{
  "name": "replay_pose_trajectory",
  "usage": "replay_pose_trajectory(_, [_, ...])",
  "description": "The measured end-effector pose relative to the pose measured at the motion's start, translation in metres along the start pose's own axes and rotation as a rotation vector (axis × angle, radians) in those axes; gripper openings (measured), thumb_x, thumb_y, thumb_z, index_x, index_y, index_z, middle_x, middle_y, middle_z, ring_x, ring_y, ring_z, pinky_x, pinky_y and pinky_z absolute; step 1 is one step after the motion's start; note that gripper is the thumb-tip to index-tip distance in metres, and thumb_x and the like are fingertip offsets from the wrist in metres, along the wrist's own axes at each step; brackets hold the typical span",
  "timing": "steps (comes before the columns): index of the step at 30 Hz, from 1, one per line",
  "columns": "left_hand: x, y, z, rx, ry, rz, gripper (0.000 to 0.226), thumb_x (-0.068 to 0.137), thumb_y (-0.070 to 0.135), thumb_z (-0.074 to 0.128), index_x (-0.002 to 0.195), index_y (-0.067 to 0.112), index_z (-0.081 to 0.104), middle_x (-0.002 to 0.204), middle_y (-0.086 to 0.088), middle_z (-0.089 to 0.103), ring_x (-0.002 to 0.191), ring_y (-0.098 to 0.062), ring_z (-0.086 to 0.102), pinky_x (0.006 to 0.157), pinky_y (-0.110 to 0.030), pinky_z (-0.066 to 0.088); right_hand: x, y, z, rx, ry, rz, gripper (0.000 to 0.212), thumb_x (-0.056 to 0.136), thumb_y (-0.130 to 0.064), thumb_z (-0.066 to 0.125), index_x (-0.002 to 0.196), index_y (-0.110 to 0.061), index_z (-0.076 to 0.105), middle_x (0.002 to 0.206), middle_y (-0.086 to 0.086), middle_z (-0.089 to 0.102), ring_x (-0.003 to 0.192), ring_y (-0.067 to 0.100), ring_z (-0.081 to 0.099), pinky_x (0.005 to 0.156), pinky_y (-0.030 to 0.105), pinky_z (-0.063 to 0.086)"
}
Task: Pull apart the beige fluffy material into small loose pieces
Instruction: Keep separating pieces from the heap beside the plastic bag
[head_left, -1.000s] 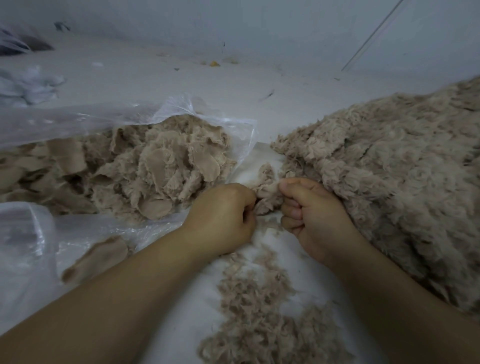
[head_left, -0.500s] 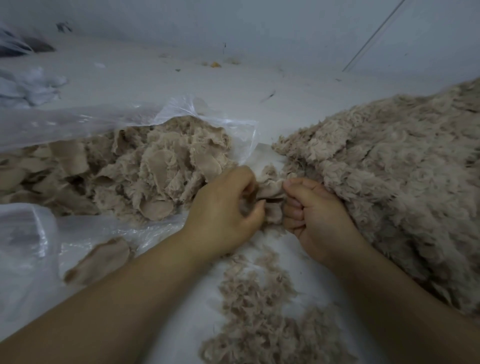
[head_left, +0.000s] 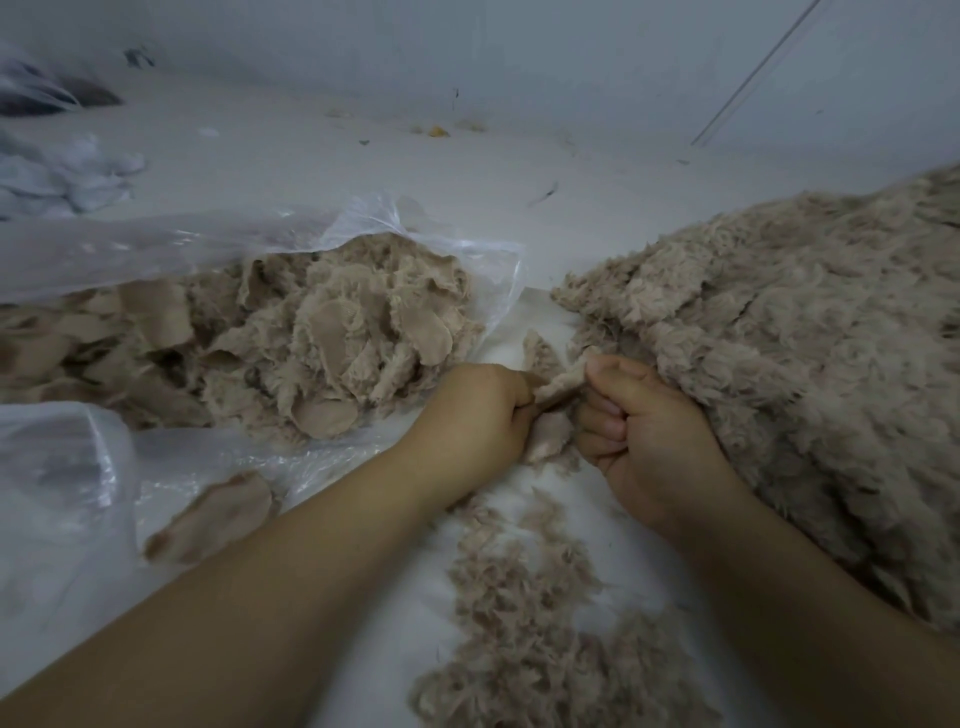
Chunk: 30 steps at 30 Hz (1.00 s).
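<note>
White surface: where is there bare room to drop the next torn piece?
Bare surface lies beyond the plastic bag, toward the wall. Crowded nearer: scrap-filled bag left, fluffy heap right, loose fluff between the arms, both hands pinching one piece.

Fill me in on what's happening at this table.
A person is tearing beige fluffy fabric by hand. The left hand and right hand both grip one small piece between them. Shredded fluff lies below the hands, a big pile sits right, and a plastic bag of scraps left.
</note>
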<state>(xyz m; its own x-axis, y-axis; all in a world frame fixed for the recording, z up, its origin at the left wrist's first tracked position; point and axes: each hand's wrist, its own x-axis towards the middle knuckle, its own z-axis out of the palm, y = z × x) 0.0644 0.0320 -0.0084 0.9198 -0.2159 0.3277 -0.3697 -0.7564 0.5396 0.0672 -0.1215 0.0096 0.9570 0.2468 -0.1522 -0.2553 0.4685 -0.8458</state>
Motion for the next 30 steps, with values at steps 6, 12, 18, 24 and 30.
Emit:
replay_pose_trajectory(6, [-0.0014,0.0043,-0.0028,-0.028,0.032,0.104,0.015,0.088,0.004,0.064,0.088,-0.005,0.075,0.097,-0.019,0.073,0.086,-0.023,0.069,0.08,-0.01,0.047,-0.001,-0.0026,-0.0014,0.107,-0.02,-0.01,0.03,0.098,-0.011,0.045,0.069,-0.018,0.042,0.047,-0.009,0.03,0.035,0.0,0.025,0.033,0.012,0.022])
replay_pose_trajectory(12, [-0.0017,0.0085,-0.0066,0.076,-0.053,0.069,0.038,0.089,0.02,0.046,0.105,-0.001,0.074,0.116,-0.017,0.069,0.105,-0.031,0.067,0.093,-0.037,0.052,-0.0016,-0.0026,-0.0033,0.18,-0.072,-0.054,0.018,0.084,-0.016,0.053,0.068,-0.018,0.044,0.045,-0.01,0.031,0.034,0.0,0.025,0.032,0.011,0.021])
replay_pose_trajectory(18, [0.0001,0.0084,-0.0057,0.254,-0.165,0.132,0.058,0.094,0.034,0.022,0.102,0.003,0.07,0.117,-0.014,0.065,0.094,-0.029,0.063,0.081,-0.041,0.05,-0.0025,-0.0023,-0.004,0.169,-0.102,-0.069,0.024,0.088,-0.016,0.052,0.064,-0.019,0.052,0.045,-0.01,0.032,0.034,0.0,0.026,0.033,0.011,0.023])
replay_pose_trajectory(24, [0.0005,0.0033,-0.0023,0.256,-0.192,0.118,0.052,0.09,0.028,0.026,0.107,0.001,0.067,0.12,-0.016,0.061,0.101,-0.031,0.062,0.087,-0.042,0.05,-0.0035,-0.0035,-0.0058,0.203,-0.163,-0.066,0.025,0.085,-0.018,0.052,0.061,-0.019,0.049,0.044,-0.009,0.032,0.034,0.0,0.027,0.032,0.011,0.025])
replay_pose_trajectory(30, [-0.0017,0.0016,-0.0019,0.074,-0.096,0.09,0.031,0.082,0.006,0.047,0.105,0.001,0.068,0.122,-0.009,0.06,0.103,-0.027,0.06,0.088,-0.039,0.051,-0.0005,-0.003,-0.0027,0.062,-0.172,0.001,0.032,0.09,-0.016,0.049,0.059,-0.017,0.054,0.043,-0.009,0.032,0.034,-0.001,0.026,0.033,0.012,0.021])
